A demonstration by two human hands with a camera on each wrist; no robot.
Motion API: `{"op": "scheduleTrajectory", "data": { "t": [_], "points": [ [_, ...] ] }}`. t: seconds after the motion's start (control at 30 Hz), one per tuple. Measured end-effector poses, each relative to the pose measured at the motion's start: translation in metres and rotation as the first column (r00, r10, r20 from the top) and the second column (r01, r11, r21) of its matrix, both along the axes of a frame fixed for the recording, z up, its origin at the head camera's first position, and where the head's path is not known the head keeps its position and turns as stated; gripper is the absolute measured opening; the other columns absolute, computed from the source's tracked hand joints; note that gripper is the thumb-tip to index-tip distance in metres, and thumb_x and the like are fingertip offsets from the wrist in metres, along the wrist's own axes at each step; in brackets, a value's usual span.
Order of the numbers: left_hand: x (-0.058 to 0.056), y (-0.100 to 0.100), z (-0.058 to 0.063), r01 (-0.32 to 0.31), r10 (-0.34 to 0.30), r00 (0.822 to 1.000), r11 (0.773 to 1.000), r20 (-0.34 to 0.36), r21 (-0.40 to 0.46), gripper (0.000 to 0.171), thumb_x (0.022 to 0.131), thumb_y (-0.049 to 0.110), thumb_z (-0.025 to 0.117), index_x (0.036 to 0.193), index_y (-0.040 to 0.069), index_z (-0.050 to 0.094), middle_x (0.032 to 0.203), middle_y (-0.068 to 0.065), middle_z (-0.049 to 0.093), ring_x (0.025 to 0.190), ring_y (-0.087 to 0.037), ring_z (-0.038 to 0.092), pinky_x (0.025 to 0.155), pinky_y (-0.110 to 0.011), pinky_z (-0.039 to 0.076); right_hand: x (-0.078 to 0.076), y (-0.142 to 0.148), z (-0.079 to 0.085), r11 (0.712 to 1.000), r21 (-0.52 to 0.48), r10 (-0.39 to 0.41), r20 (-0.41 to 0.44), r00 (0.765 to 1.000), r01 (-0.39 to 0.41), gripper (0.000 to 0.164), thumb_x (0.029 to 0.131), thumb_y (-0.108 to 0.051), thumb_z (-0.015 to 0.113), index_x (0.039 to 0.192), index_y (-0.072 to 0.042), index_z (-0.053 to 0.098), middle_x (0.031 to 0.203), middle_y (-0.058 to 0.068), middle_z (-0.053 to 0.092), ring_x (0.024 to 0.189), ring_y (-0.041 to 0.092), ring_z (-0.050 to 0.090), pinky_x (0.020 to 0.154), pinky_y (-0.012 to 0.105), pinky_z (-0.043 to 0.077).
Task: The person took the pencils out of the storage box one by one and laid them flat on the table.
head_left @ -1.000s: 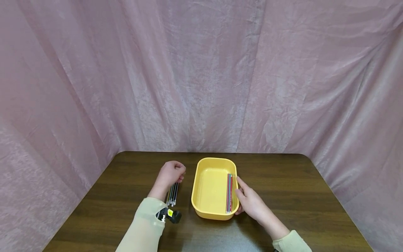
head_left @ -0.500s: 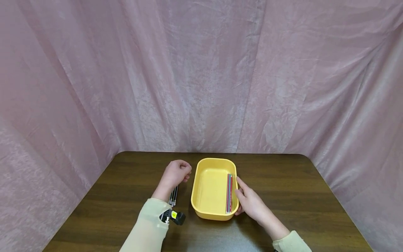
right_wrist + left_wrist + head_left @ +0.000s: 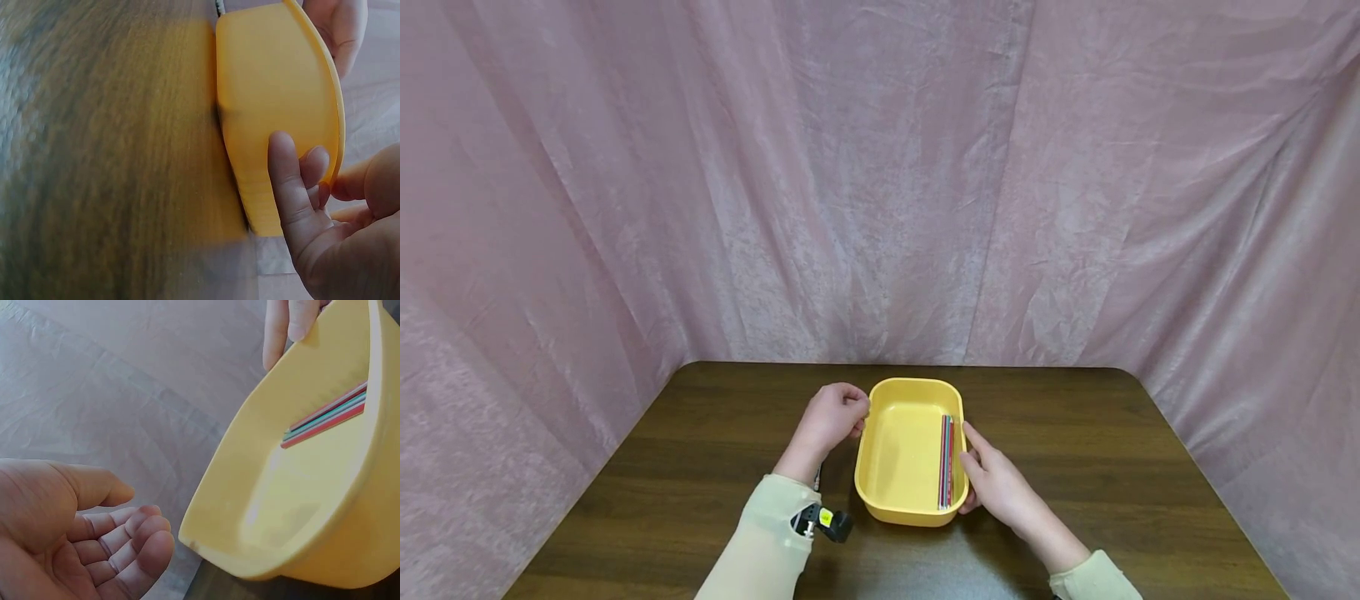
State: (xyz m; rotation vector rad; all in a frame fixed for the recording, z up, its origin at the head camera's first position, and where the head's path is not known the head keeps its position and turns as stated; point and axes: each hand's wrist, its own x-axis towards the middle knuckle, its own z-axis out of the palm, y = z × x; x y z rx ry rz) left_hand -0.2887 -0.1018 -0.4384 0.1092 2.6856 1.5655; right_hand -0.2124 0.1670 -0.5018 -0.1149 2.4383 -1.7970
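Observation:
A yellow plastic tray (image 3: 898,516) stands on the table. Inside it, along its right wall, lie several pencils (image 3: 945,462), red, teal and dark. My right hand (image 3: 1000,487) grips the tray's right side, with fingers against the outer wall and the rim between them and the thumb. At the tray's left rim is my left hand (image 3: 831,417). Its fingers are loosely curled, and the left wrist view shows nothing between thumb and fingertips. More pencils (image 3: 817,478) lie on the table, almost wholly hidden under the left forearm.
The brown wooden table (image 3: 1075,433) has rounded far corners. A pink curtain (image 3: 880,183) hangs behind it and along both sides. A small black camera (image 3: 835,523) sits at the left sleeve.
My left hand has moved right, from over the pencils on the table to the tray's left rim. The forearm now covers most of those pencils. My right hand stays on the tray.

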Motion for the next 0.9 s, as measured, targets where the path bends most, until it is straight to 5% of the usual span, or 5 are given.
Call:
{"op": "scheduleTrajectory", "data": {
  "t": [0.9],
  "points": [
    [0.004,0.032,-0.007,0.098,-0.098,0.995,0.995,-0.014,-0.002,0.009,0.099,0.003,0.067,0.097,-0.002,0.074,0.086,-0.017,0.073,0.065,-0.015,0.066,0.064,-0.032,0.062,0.0,-0.001,-0.001,1.0,-0.02,-0.002,-0.007,1.0,0.001,0.061,0.116,-0.007,0.049,0.172,0.002,0.025,0.097,0.018,0.06,0.056,0.027,0.063,0.057,0.047,0.063]
  ]
}}
